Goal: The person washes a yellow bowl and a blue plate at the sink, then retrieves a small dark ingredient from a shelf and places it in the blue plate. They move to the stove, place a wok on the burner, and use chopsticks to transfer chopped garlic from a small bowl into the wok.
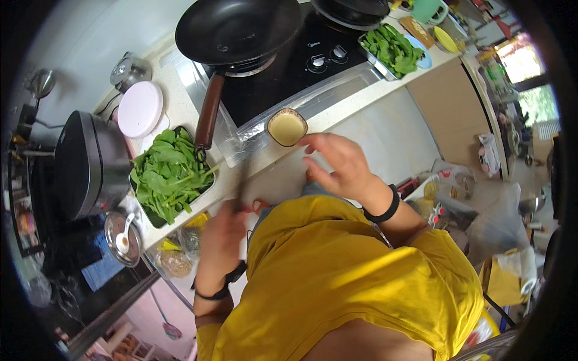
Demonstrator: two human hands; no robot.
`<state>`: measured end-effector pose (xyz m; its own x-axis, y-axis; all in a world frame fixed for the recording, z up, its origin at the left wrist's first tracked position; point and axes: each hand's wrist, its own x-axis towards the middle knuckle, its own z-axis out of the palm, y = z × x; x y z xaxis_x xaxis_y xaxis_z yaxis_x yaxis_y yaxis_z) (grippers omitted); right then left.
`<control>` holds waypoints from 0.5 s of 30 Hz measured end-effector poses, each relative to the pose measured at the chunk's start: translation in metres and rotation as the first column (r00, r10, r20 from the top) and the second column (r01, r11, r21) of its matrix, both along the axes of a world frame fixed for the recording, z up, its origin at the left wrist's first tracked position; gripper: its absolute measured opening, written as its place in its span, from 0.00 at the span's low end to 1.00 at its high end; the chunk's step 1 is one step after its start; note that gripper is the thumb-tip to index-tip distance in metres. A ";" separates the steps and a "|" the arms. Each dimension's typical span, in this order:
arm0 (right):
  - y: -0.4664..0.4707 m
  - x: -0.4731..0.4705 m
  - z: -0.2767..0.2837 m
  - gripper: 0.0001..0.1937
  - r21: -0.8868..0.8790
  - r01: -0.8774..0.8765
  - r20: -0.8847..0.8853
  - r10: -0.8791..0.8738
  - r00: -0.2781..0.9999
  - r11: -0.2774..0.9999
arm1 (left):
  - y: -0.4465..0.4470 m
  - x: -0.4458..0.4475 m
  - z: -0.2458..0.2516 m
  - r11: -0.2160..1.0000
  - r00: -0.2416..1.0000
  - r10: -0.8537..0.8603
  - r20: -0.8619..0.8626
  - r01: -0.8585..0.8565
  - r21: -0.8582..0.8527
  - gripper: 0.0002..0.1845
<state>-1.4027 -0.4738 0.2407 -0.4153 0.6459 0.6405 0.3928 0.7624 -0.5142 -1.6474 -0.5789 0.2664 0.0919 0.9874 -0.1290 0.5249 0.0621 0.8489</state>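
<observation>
My left hand (221, 241), blurred by motion, is closed around a dark, long-handled utensil (244, 185). Its far end is too blurred to make out. At the counter's front edge sits a small square bowl (286, 127) with a patterned rim and pale yellow inside. My right hand (336, 164) hovers beside it, fingers and thumb apart. A fingertip is at the bowl's rim; whether it touches is unclear. Beyond, a black wok (237, 31) rests on the cooktop, and its brown wooden handle (210, 113) points towards me. Leafy greens (174, 176) fill a tray by that handle.
A second pan (351, 11) stands on the black glass cooktop (280, 85). More greens (393, 49) lie in a metal tray at the right. A dark rice cooker (86, 164), a pink round lid (140, 109) and a steel bowl with a white spoon (123, 241) are at the left.
</observation>
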 end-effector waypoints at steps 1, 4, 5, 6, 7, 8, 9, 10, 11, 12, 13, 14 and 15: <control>0.000 0.009 0.003 0.25 -0.020 -0.033 0.112 0.035 0.993 0.999 | 0.008 0.029 -0.003 0.996 0.996 -0.080 0.044 0.082 -0.032 0.09; 0.020 0.034 -0.001 0.21 0.011 -0.008 0.159 0.006 0.987 1.000 | 0.034 0.093 -0.012 0.977 0.980 -0.184 0.075 0.190 -0.097 0.10; 0.026 0.045 -0.004 0.19 0.050 0.021 0.107 -0.026 0.994 0.999 | 0.039 0.107 -0.015 0.967 0.978 -0.191 0.084 0.202 -0.157 0.11; 0.029 0.059 -0.007 0.16 0.018 0.076 0.146 -0.078 0.986 0.997 | 0.043 0.116 -0.022 0.959 0.954 -0.206 0.220 0.241 -0.150 0.11; 0.033 0.073 -0.011 0.16 0.022 0.090 0.102 -0.091 0.991 0.996 | 0.046 0.126 -0.030 0.942 0.914 -0.201 0.352 0.279 -0.187 0.11; 0.038 0.087 -0.015 0.17 0.028 0.101 0.056 -0.102 0.993 0.995 | 0.048 0.134 -0.042 0.935 0.845 -0.190 0.500 0.312 -0.172 0.12; 0.044 0.101 -0.018 0.17 0.031 0.112 0.011 -0.113 0.994 0.993 | 0.053 0.137 -0.055 0.941 0.858 -0.086 0.506 0.238 -0.243 0.12; 0.050 0.118 -0.019 0.18 0.013 0.099 0.005 -0.099 0.995 0.995 | 0.061 0.136 -0.070 0.948 0.847 0.011 0.531 0.159 -0.274 0.12; 0.055 0.134 -0.020 0.17 0.005 0.062 -0.039 -0.062 0.997 0.998 | 0.067 0.134 -0.086 0.947 0.825 0.110 0.554 0.082 -0.310 0.12; 0.061 0.149 -0.020 0.15 0.000 0.046 -0.061 -0.046 0.997 0.999 | 0.071 0.133 -0.102 0.939 0.819 0.286 0.497 -0.137 -0.314 0.13; 0.066 0.162 -0.021 0.13 -0.008 0.030 -0.080 -0.031 0.996 1.000 | 0.074 0.133 -0.116 0.853 0.777 0.500 0.383 -0.367 -0.371 0.14; 0.069 0.171 -0.021 0.13 -0.059 0.008 -0.138 -0.016 0.990 0.998 | 0.075 0.132 -0.128 0.806 0.676 0.589 0.443 -0.450 -0.385 0.14; 0.073 0.178 -0.021 0.13 -0.085 -0.030 -0.212 0.011 0.977 0.996 | 0.077 0.131 -0.138 0.687 0.556 0.725 0.406 -0.545 -0.480 0.15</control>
